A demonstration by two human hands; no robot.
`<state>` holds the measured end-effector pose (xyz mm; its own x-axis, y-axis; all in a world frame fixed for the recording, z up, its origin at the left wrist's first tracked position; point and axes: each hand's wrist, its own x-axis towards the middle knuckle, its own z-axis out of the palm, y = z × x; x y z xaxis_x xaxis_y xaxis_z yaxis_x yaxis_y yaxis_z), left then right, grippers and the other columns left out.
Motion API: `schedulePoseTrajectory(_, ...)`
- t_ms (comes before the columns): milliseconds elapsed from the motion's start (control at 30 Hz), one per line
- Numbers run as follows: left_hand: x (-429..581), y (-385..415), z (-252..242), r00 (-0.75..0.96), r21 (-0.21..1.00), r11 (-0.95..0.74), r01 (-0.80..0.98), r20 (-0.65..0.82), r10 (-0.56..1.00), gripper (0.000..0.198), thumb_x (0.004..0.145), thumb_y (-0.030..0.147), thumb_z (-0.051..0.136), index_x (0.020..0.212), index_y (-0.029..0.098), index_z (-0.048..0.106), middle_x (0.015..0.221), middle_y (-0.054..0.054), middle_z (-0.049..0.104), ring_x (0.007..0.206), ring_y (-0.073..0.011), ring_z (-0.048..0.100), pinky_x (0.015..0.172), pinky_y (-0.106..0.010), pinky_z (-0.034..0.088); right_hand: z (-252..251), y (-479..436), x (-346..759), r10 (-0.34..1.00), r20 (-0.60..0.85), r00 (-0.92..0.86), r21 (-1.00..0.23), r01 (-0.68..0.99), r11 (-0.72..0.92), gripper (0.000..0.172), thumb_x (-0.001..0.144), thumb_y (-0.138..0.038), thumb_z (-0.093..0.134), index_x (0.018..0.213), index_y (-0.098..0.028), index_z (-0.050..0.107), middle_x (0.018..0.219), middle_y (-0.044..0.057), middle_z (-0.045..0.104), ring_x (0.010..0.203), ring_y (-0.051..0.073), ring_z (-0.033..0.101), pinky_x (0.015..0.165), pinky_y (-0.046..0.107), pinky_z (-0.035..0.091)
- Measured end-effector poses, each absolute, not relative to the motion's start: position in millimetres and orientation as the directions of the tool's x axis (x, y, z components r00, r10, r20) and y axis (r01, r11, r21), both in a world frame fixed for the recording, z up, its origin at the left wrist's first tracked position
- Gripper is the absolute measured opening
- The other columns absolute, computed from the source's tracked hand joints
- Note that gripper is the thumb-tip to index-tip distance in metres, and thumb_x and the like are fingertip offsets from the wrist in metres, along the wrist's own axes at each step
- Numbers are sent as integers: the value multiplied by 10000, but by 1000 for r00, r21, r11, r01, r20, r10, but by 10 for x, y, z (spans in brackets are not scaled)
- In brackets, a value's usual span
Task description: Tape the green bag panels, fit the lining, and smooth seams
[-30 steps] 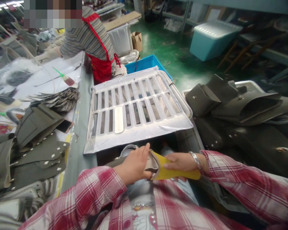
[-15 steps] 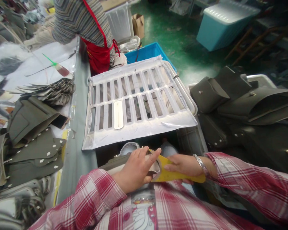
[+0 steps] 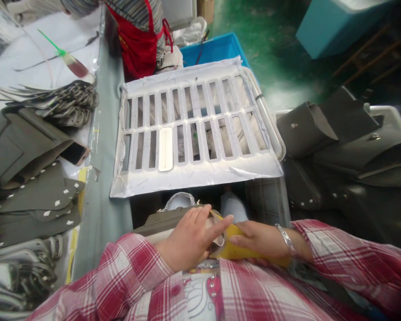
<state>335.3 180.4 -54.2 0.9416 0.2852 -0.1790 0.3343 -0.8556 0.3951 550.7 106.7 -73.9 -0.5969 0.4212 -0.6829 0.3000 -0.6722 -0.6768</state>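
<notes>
On my lap lies an olive leather piece [image 3: 163,221] with a pale lining. My left hand [image 3: 190,238] rests on its right end, fingers stretched over the folded edge and pressing it down. A flat yellow tool [image 3: 235,249] sits against that edge. My right hand [image 3: 259,238] grips this tool, fingers closed along its top, a silver bracelet on the wrist. Both hands nearly touch at the piece's fold. The tool's right end is hidden under my sleeve.
A white slatted grid [image 3: 194,129] lies over a crate just beyond my hands. Olive leather pieces [image 3: 36,196] are stacked on the table at left, dark bag parts [image 3: 347,151] pile at right. A person in a red apron [image 3: 140,35] stands at the far end beside a blue bin [image 3: 217,47].
The view has tilted downward. My left fingers have stretched out flatter over the folded edge, and my right hand has slid the yellow tool slightly left.
</notes>
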Motion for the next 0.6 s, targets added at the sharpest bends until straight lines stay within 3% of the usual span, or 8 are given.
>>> schedulePoseTrajectory(133, 3346, 1793, -586, 937, 381, -857, 347, -172, 303, 969, 665, 235, 681, 1433, 243, 91, 1356, -223, 298, 1202, -371, 382, 947, -531, 352, -826, 1091, 5507, 475, -614, -630, -757, 298, -582, 448, 891, -536, 374, 976, -129, 540, 655, 16, 582, 444, 102, 502, 404, 213, 411)
schedulePoseTrajectory(233, 3344, 1778, -604, 929, 363, -855, 369, -152, 337, 959, 691, 237, 659, 1436, 229, 54, 1339, -241, 309, 1191, -370, 401, 941, -535, 357, -850, 1068, 5466, 602, -520, -606, -844, 252, -474, 419, 900, -489, 379, 1014, -129, 561, 860, 65, 637, 692, 160, 595, 649, 281, 498)
schedulePoseTrajectory(333, 3343, 1793, -600, 928, 351, -860, 372, -156, 338, 896, 743, 246, 609, 1434, 230, 39, 1333, -252, 320, 1174, -376, 425, 923, -541, 371, -857, 994, 5389, 705, -458, -541, -887, 231, -399, 411, 906, -460, 363, 1011, -125, 575, 986, 92, 631, 862, 202, 587, 814, 339, 471)
schedulePoseTrajectory(467, 3321, 1867, -563, 932, 384, -851, 358, -202, 300, 833, 785, 241, 560, 1432, 230, 36, 1355, -253, 306, 1208, -377, 399, 936, -534, 369, -891, 859, 5272, 753, -466, -465, -880, 162, -446, 462, 901, -504, 325, 990, -120, 567, 927, 96, 634, 817, 211, 593, 769, 343, 484)
schedulePoseTrajectory(600, 3279, 1931, -525, 936, 434, -835, 338, -247, 251, 966, 685, 188, 641, 1436, 220, 34, 1398, -247, 253, 1261, -374, 333, 984, -527, 334, -884, 776, 5171, 776, -492, -395, -864, 111, -491, 498, 886, -548, 328, 978, -127, 578, 910, 97, 636, 842, 230, 594, 788, 361, 484)
